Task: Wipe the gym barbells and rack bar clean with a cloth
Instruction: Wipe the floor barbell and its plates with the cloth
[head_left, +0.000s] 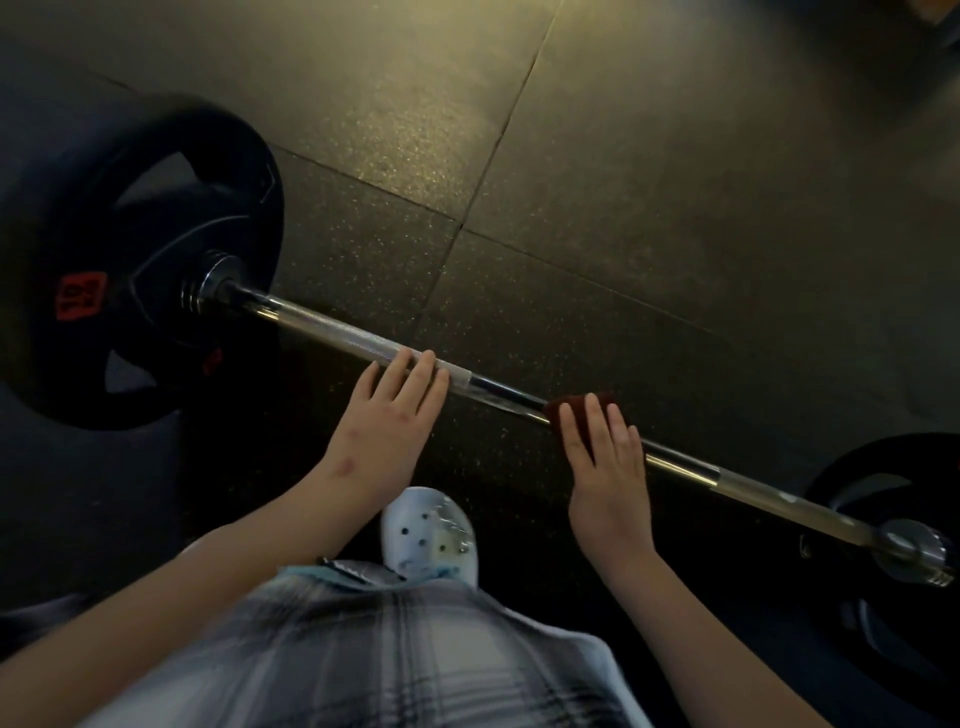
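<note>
The barbell (498, 387) lies on the rubber floor (623, 182) with a black plate (130, 260) at its far-left end. The left hand (387, 415) rests on the barbell's knurled section, fingers (415, 379) straight and close together. The right hand (605, 467) presses the dark red cloth (553, 411) flat onto the barbell's smooth centre, fingers straight and slightly spread.

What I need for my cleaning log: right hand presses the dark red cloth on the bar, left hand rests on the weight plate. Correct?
No. The head view shows the left hand resting on the knurled bar, not the weight plate; the right hand does press the dark red cloth on it.
</note>
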